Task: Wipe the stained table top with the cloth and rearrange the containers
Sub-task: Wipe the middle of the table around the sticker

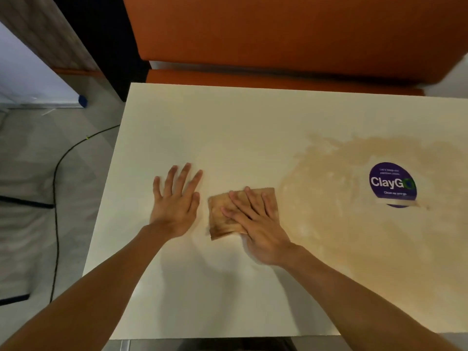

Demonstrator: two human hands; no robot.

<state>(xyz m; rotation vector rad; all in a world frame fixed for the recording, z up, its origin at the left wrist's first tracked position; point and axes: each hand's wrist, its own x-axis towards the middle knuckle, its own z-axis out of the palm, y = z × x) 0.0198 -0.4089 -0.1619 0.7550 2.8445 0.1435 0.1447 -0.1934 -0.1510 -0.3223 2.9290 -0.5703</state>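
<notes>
The right hand (pixel 255 224) lies flat on the folded cloth (pixel 228 216), fingers (pixel 238 201) straight, pressing it onto the counter (pixel 228 122) at the edge of the brown stain (pixel 342 211). The left hand (pixel 174 203) rests flat beside the cloth, fingers spread, holding nothing. A round sticker (pixel 392 183) sits within the stain.

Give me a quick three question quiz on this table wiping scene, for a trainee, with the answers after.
1. True or false: the right hand presses flat on the cloth.
2. Where does the brown stain lie from the cloth: A left, B right?
3. What does the left hand rest on?

Key: 1 true. 2 B; it spreads around the purple sticker. 3 The bare table top, fingers spread, holding nothing.
</notes>
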